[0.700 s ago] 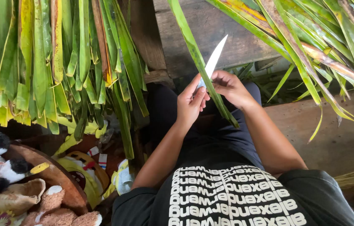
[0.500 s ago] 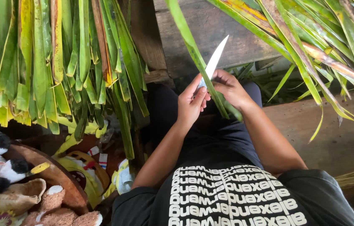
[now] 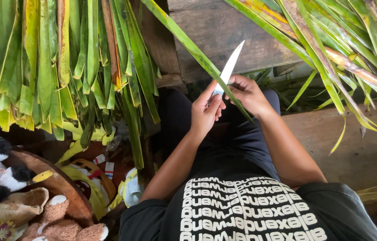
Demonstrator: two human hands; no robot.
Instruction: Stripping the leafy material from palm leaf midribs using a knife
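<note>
The right hand (image 3: pixel 247 94) is closing around the knife (image 3: pixel 227 69), blade pointing far; the left hand (image 3: pixel 205 111) is pinching the long green leaf (image 3: pixel 188 44) just beside the blade; a slip could be cutting those fingers, since they are touching the edge.

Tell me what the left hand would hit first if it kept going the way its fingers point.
The left hand points up and right. It would likely meet the knife blade and the long green leaf across it first, then the wooden plank beyond; depth is unclear.
</note>
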